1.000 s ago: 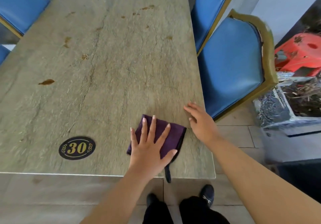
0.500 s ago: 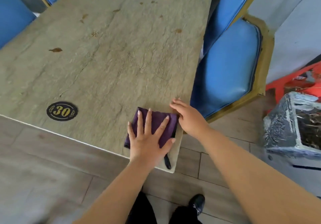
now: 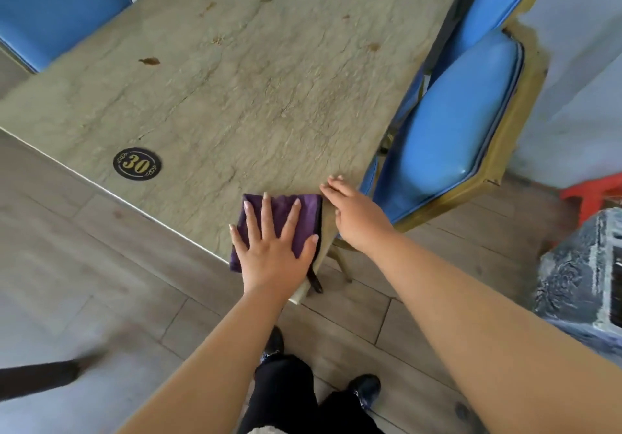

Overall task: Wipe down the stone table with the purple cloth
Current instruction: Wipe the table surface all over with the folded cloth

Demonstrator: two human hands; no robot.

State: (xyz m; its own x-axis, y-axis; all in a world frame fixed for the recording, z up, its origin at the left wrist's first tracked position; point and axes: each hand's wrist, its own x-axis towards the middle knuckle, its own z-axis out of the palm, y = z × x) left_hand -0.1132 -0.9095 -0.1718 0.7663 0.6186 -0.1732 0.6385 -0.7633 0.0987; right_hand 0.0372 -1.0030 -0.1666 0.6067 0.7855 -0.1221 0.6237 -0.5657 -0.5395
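At the bottom, two black shoes [image 3: 365,388] and dark trouser legs stand on a grey wood-look floor [image 3: 101,282], and a dark blurred shape pokes in from the low left edge. Two bare arms reach up from there. The left hand [image 3: 274,251] lies flat with its fingers spread wide, pressing down on the purple cloth [image 3: 303,213]; the fingers are straight and do not curl round it. The cloth is folded into a square and sits on the near right corner of the stone table [image 3: 252,96], close to both edges. A dark strap [image 3: 314,280] from the cloth hangs down over the near edge of the table. The right hand [image 3: 356,213] is just beside the cloth on its right, at the table's right edge, with its fingers straight and close together, holding nothing. Its fingertips seem to touch the stone. A bit further left on the table is a black oval sticker [image 3: 137,164] with a gold 30 on it. Beyond that the stone has cracks and small brown spots [image 3: 149,60]. A blue padded chair [image 3: 461,123] with a gold frame stands by the right side of the table, with another behind it. More blue chairs [image 3: 57,9] are at the far left. At the right are a red stool [image 3: 592,191] and a grey patterned box [image 3: 585,275].
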